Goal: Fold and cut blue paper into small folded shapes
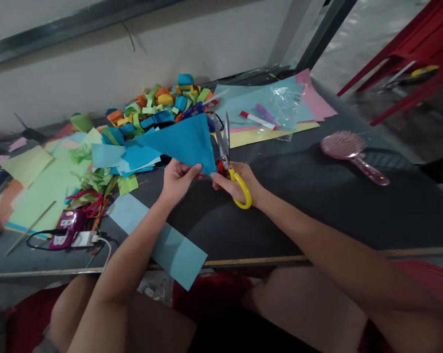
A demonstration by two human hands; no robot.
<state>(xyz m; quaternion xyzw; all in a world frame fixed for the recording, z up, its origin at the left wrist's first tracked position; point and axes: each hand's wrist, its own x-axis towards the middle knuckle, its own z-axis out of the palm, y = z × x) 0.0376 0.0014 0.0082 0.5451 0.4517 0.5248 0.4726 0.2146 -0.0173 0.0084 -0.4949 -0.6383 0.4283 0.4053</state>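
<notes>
A piece of bright blue paper [188,139] is pinched by my left hand [179,179] along its lower edge. My right hand [239,181] is closed around scissors [246,192] with a yellow handle, their blades pointing up and slightly apart beside the paper's right edge. The right thumb also touches the paper's lower right corner. Behind the left hand lie loose blue paper pieces [133,157]. Under my left forearm a light blue strip of paper [180,255] sticks out past the table's front edge.
Folded coloured paper pieces [164,100] are heaped against the wall. At the back right, a red-capped marker [258,120] rests on large sheets [228,105]. A pink hairbrush [344,145] lies to the right, a purple device [68,225] with cables to the left. A red chair [420,37] stands beyond.
</notes>
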